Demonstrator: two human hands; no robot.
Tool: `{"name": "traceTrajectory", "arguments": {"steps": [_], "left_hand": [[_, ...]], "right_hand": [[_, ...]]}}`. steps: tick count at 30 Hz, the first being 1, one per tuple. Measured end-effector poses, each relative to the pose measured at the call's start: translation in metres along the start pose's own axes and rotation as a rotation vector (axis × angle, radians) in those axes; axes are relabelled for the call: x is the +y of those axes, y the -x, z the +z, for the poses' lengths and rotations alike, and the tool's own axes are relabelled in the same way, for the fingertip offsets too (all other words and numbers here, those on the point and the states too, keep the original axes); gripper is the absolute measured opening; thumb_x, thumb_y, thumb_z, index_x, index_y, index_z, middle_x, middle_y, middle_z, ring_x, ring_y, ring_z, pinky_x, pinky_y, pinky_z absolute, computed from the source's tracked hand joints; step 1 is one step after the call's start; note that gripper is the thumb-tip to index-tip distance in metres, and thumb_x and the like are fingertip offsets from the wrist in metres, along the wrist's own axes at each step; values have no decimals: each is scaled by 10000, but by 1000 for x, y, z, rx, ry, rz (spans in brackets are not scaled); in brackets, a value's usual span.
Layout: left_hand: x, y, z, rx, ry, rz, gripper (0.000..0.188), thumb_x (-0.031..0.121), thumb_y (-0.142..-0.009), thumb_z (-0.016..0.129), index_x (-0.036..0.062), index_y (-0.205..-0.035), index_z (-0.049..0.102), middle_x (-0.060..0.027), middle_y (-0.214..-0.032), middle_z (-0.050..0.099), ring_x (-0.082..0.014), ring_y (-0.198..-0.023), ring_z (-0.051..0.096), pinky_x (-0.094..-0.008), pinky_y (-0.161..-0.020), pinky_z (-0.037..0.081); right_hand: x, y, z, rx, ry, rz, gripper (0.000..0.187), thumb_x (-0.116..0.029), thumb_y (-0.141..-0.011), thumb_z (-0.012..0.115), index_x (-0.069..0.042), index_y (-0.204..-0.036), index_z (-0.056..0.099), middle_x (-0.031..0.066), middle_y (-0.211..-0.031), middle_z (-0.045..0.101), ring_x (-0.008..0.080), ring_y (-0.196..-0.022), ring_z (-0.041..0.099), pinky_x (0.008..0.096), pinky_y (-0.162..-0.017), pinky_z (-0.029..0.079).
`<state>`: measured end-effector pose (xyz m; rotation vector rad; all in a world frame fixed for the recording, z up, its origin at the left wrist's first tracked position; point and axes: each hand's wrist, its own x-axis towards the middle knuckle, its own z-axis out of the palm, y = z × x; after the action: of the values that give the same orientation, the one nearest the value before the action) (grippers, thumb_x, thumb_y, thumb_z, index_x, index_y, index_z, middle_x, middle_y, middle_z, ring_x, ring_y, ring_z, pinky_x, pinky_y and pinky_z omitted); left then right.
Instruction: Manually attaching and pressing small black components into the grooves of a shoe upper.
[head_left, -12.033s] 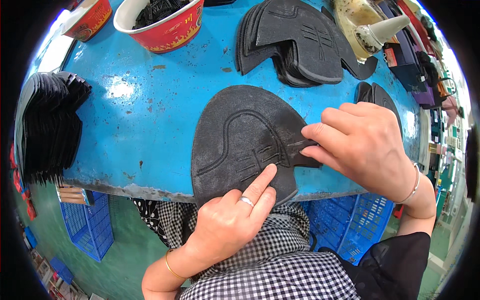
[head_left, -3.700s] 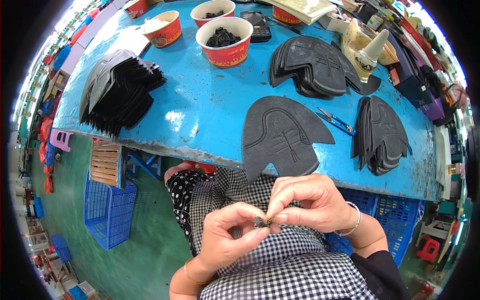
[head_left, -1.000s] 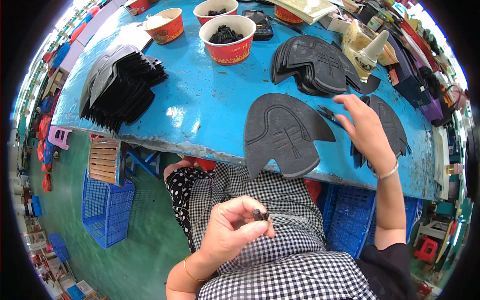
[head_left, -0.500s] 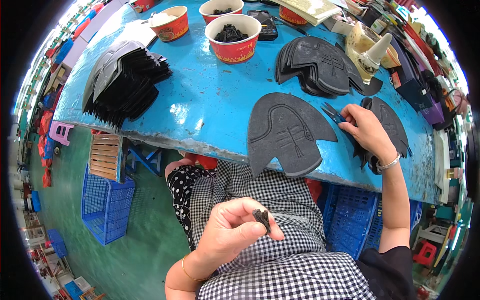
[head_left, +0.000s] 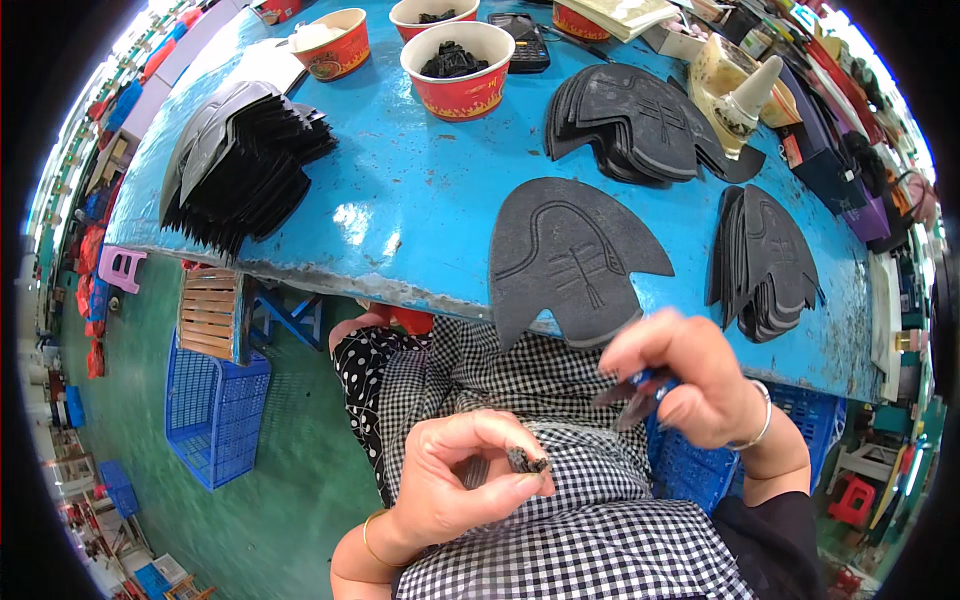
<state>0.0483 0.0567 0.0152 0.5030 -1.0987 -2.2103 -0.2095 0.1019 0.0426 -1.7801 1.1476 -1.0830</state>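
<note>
Over my lap, my left hand [head_left: 445, 480] pinches a small, crumpled black piece [head_left: 522, 461] between thumb and forefinger. My right hand [head_left: 690, 375], a little smeared by motion, is closed round a pair of blue-handled thread snips [head_left: 640, 393]. Their blades point left, toward the black piece, and stay apart from it. A single black moulded pad [head_left: 570, 260] with embossed lines lies flat at the table's front edge, just beyond both hands. To its right stands a stack of similar pads [head_left: 768, 262].
On the blue table [head_left: 400, 185] sit another pad stack [head_left: 640, 125], a tall stack of black pieces [head_left: 250, 165] at left, and a red paper bowl [head_left: 460, 85] of black bits. A stained holder with a white cone [head_left: 750, 95] stands far right. A blue crate [head_left: 215, 410] rests on the floor.
My right hand has lifted the snips off the table beside the right stack and carried them toward me and left. My left hand still holds the black piece, slightly turned.
</note>
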Motion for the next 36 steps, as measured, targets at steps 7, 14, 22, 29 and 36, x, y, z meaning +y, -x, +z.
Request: {"name": "traceTrajectory", "arguments": {"steps": [7,14,22,29,36], "left_hand": [[-3,6,4,41,-220,121,251,-79,-757,768,-5,-986,696,-42,-796,673,-14,-558,481,-184,-492,314],[-4,5,0,91,-395,252,302,-81,-691,773,18,-967,699,-11,-704,619,-23,-525,447,-202,-464,285],[-1,-1,3,147,-622,421,311,-66,-638,783,38,-923,715,-1,-646,590,-37,-494,452,-213,-433,285],[-1,2,2,103,-561,295,278,-58,-665,776,19,-925,714,12,-631,567,-22,-491,432,-206,-444,272],[9,6,11,206,-483,17,118,-32,-679,728,29,-744,650,-48,-694,677,-90,-616,575,-228,-553,400]], "right_hand": [[-4,-14,18,-104,50,-88,329,-298,-789,816,-63,-970,674,32,-820,704,167,-641,687,274,-526,521],[-4,-16,20,-114,106,-122,324,-305,-791,816,-62,-952,675,28,-808,701,165,-642,688,270,-523,518],[-6,-12,26,-73,57,-73,331,-311,-780,820,-57,-938,679,38,-797,699,175,-641,687,277,-522,516],[0,-13,24,-64,106,-125,333,-325,-769,820,-62,-926,690,36,-769,686,177,-625,669,281,-507,501],[1,-13,26,-37,131,-151,320,-324,-771,816,-63,-910,692,28,-745,677,171,-613,661,291,-490,481]]}}
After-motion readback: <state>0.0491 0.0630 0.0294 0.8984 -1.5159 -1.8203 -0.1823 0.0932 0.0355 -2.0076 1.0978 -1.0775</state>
